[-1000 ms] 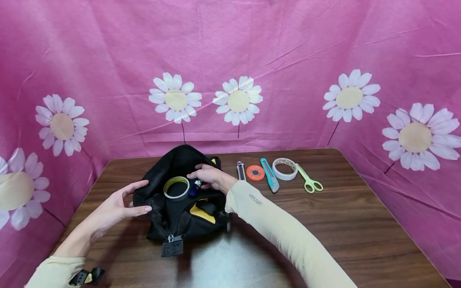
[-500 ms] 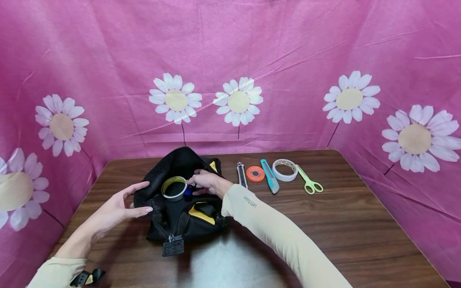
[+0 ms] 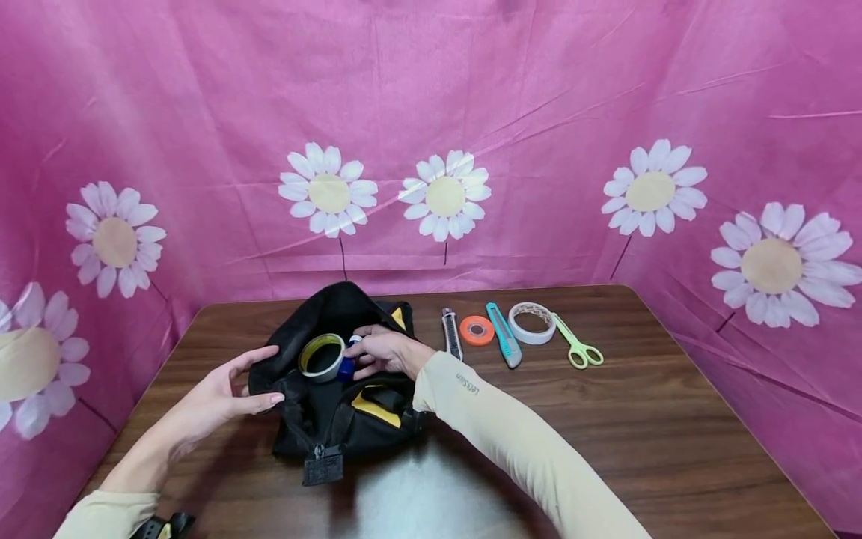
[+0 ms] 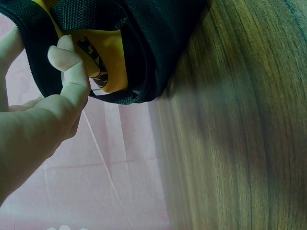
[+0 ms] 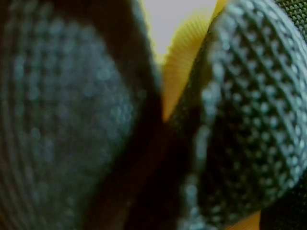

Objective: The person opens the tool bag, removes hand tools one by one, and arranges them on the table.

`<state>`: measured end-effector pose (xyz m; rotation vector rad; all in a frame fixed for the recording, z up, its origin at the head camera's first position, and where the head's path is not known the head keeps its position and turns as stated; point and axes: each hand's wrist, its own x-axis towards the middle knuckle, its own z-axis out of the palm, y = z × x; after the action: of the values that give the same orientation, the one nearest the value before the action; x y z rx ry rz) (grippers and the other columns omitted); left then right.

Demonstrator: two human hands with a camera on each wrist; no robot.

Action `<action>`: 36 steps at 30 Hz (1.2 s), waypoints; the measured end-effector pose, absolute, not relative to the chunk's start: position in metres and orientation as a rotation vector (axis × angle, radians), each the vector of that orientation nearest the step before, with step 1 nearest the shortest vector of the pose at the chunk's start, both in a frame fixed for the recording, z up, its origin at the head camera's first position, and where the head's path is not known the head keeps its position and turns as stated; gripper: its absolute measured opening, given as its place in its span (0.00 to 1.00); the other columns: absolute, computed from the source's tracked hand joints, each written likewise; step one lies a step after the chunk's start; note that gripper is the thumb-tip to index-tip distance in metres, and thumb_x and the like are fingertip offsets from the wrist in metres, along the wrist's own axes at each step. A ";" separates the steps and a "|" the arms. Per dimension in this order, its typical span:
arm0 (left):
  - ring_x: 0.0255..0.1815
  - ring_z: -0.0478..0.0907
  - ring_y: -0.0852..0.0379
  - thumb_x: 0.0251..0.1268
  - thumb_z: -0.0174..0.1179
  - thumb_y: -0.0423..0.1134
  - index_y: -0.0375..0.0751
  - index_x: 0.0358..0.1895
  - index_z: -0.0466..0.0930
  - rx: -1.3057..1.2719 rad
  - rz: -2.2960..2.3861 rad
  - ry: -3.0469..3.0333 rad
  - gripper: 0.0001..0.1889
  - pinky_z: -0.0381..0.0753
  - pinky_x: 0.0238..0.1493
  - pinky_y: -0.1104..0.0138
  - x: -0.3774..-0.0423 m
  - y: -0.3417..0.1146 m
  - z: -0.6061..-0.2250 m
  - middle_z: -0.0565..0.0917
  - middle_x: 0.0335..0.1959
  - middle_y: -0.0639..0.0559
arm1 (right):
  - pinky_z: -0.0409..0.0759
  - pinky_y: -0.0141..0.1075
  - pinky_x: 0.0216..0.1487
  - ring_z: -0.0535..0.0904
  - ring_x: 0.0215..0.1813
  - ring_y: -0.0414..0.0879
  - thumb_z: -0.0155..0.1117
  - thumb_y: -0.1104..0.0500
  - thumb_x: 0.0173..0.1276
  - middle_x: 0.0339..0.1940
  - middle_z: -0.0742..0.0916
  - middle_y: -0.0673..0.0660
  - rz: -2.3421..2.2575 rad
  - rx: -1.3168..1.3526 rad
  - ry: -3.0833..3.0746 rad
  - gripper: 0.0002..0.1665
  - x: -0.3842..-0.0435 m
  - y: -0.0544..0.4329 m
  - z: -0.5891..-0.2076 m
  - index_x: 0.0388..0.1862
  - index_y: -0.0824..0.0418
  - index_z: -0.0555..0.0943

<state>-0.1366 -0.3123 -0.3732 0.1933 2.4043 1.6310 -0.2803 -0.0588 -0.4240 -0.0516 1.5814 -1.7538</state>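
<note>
A black bag [image 3: 357, 442] with yellow patches lies on the table, its mouth spread wide. My left hand [image 3: 222, 389] grips the left side of its opening, thumb in front and fingers behind. Reaching into the bag from the right, my right hand [image 3: 387, 353] holds a small blue tube with a white top [image 3: 346, 368] at its fingertips. A roll of tape [image 3: 322, 358] stands tilted in the bag, just left of the tube. Black woven fabric and a bit of yellow fill the right wrist view, so the right fingers are hidden there.
To the right of the bag, a row on the wooden table [image 3: 640, 419] holds a grey cutter [image 3: 452, 335], an orange tape roll [image 3: 477, 330], a teal cutter [image 3: 503, 335], a white tape roll [image 3: 532, 323] and green scissors [image 3: 577, 342]. A pink flowered cloth [image 3: 525, 97] hangs behind.
My right hand has shifted a little left inside the bag, and the blue tube moved left with it. The tape roll has slid slightly left and tilted more. My left hand keeps its place.
</note>
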 end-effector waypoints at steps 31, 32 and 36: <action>0.47 0.83 0.56 0.65 0.70 0.37 0.40 0.80 0.55 0.195 1.646 2.392 0.43 0.80 0.46 0.66 -0.134 -0.311 -0.372 0.62 0.72 0.32 | 0.80 0.58 0.54 0.82 0.52 0.54 0.65 0.71 0.70 0.54 0.82 0.61 -1.827 -0.107 1.573 0.37 -0.271 -0.059 -0.403 0.76 0.61 0.65; 0.47 0.83 0.56 0.65 0.70 0.37 0.40 0.79 0.55 0.199 1.643 2.396 0.43 0.80 0.46 0.67 -0.134 -0.311 -0.372 0.62 0.72 0.33 | 0.81 0.58 0.53 0.83 0.52 0.54 0.65 0.71 0.70 0.55 0.82 0.61 -1.828 -0.109 1.577 0.37 -0.271 -0.058 -0.401 0.76 0.60 0.65; 0.48 0.82 0.56 0.66 0.70 0.37 0.41 0.80 0.55 0.219 1.624 2.416 0.43 0.79 0.46 0.68 -0.137 -0.310 -0.371 0.59 0.74 0.33 | 0.82 0.56 0.52 0.84 0.51 0.54 0.65 0.70 0.70 0.62 0.80 0.66 -1.821 -0.147 1.578 0.39 -0.274 -0.057 -0.388 0.77 0.59 0.64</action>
<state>-0.1366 -0.3101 -0.3713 0.2188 2.4164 1.6242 -0.2737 -0.0565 -0.3876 -0.1467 1.5782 -1.8214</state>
